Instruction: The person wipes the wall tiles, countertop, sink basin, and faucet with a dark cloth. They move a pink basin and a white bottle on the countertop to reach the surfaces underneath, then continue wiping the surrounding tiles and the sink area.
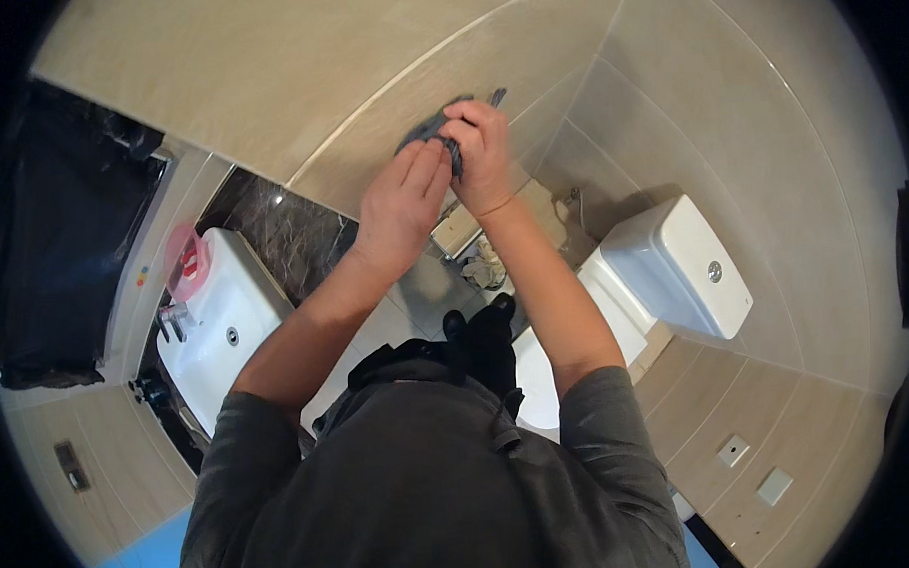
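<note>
A dark grey cloth is bunched up at the beige tiled wall ahead of me. My right hand is closed round part of it, fingers curled, and a loose end sticks out past the knuckles. Close beside it, my left hand pinches the cloth with its fingers pressed together. Both arms reach forward and up. Whether the cloth presses on the wall or hangs just before it, I cannot tell.
To the left is a white washbasin with a metal tap and a translucent pink container. A white toilet cistern stands at right. Between them, below my hands, is a bin of crumpled paper. Black sheeting hangs far left.
</note>
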Motion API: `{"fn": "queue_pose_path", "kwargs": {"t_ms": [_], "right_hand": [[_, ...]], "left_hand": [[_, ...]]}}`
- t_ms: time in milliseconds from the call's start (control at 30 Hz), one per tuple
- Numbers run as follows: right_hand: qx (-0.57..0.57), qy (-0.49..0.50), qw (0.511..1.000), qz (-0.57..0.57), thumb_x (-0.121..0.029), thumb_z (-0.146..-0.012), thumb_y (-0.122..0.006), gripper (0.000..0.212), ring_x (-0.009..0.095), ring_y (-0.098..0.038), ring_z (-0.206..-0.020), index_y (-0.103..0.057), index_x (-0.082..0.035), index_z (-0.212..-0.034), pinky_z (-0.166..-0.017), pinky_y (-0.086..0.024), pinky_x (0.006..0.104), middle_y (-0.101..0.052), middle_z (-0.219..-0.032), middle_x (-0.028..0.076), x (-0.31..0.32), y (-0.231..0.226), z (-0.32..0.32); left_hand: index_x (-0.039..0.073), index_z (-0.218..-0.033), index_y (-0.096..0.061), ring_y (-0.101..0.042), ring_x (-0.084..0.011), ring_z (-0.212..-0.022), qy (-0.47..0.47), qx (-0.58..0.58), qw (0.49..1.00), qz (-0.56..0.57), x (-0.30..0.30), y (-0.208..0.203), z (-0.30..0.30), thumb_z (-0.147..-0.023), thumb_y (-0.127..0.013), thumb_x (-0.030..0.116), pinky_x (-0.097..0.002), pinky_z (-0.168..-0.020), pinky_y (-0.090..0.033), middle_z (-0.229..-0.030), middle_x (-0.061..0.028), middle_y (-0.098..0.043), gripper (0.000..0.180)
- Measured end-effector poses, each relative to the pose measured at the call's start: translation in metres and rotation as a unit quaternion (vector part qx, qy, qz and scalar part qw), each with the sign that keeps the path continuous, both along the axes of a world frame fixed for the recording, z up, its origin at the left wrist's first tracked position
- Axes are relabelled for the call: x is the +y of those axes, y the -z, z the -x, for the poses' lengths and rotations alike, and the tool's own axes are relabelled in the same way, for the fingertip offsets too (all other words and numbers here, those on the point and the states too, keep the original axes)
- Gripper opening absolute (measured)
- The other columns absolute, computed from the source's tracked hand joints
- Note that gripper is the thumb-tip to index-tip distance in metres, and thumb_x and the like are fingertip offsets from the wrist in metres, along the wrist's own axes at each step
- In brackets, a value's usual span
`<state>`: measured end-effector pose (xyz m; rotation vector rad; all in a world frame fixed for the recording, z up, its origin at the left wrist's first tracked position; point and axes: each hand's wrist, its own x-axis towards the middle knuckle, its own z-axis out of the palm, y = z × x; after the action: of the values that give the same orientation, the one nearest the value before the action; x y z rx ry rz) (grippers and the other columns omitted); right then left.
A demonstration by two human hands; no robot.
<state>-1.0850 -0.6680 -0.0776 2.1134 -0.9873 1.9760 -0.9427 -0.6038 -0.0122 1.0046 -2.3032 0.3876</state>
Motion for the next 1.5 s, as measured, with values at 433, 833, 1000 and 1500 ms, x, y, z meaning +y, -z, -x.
{"fn": "queue_pose_path", "kwargs": {"t_ms": [433, 833, 1000, 1500], "right_hand": [[-0.085, -0.069, 0.97, -0.218, 0.007, -0.071, -0.069, 0.039, 0.04, -0.058, -0.114, -0.062, -0.005, -0.108, -0.098, -0.049, 0.0465, -0.06, -0.122, 0.016, 0.035, 0.106, 0.003], [-0.035, -0.068, 0.997, -0.023, -0.003, -0.078, -0.071, 0.041, 0.034, -0.059, -0.111, -0.059, -0.013, -0.116, -0.096, -0.048, 0.048, -0.06, -0.121, 0.01, -0.005, 0.006, -0.002], [0.002, -0.099, 0.985, -0.14, 0.0, -0.075, -0.07, 0.038, 0.037, -0.06, -0.108, -0.061, -0.01, -0.11, -0.093, -0.049, 0.0472, -0.061, -0.118, 0.012, 0.007, 0.025, 0.029], [-0.009, -0.008, 0.989, -0.148, 0.002, -0.073, -0.073, 0.043, 0.038, -0.059, -0.108, -0.059, -0.01, -0.112, -0.094, -0.049, 0.0465, -0.06, -0.12, 0.011, -0.016, 0.143, 0.035]], "left_hand": [[0.0, -0.103, -0.067, -0.065, -0.0295, -0.103, -0.007, -0.063, 0.994, -0.093, 0.003, 0.064, 0.012, -0.077, -0.064, 0.01, -0.0382, -0.085, -0.057, -0.11, -0.0125, -0.063, 0.027], [-0.001, -0.11, -0.067, -0.065, -0.0347, -0.109, -0.069, -0.022, 0.997, -0.003, 0.0, -0.021, 0.018, -0.074, -0.065, 0.01, -0.0431, -0.091, -0.055, -0.118, -0.0165, -0.065, 0.038], [-0.001, -0.106, -0.064, -0.064, -0.0342, -0.107, -0.059, -0.031, 0.992, -0.106, -0.004, 0.004, 0.031, -0.076, -0.063, 0.009, -0.0411, -0.091, -0.054, -0.117, -0.018, -0.064, 0.032], [0.001, -0.106, -0.067, -0.064, -0.0293, -0.108, -0.044, -0.142, 0.98, -0.13, -0.035, 0.083, 0.053, -0.076, -0.065, 0.009, -0.0399, -0.088, -0.055, -0.114, -0.0122, -0.065, 0.031]]}}
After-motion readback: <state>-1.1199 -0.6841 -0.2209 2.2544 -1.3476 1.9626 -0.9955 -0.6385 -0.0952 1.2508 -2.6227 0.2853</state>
